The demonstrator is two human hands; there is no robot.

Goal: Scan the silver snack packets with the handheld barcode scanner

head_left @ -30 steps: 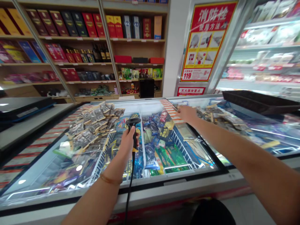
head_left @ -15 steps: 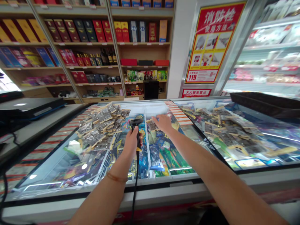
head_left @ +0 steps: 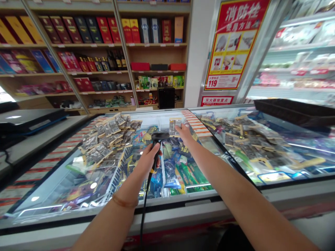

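My left hand (head_left: 151, 155) is closed round the handle of a black barcode scanner (head_left: 160, 135), whose cable runs down past the freezer's front edge. In my right hand (head_left: 184, 134) a small clear packet (head_left: 175, 127) with a tan strip is pinched by its right side, held upright just beyond the scanner head. Similar packets with dark contents form a pile (head_left: 107, 134) on the glass to the left. Another pile of packets (head_left: 248, 136) lies on the glass to the right. Bagged frozen goods (head_left: 183, 170) show below my hands.
The chest freezer (head_left: 196, 203) spans the front, with a dark tray (head_left: 293, 113) on its right. A counter with a dark flat device (head_left: 34, 120) stands left. Behind are shelves of boxed goods (head_left: 102, 29), a red poster (head_left: 230, 45) and a lit display cooler (head_left: 300, 59).
My right hand has raised the packet upright, its face now showing. The scanner in my left hand has turned and shifted right, towards the packet. The whole view has shifted slightly.
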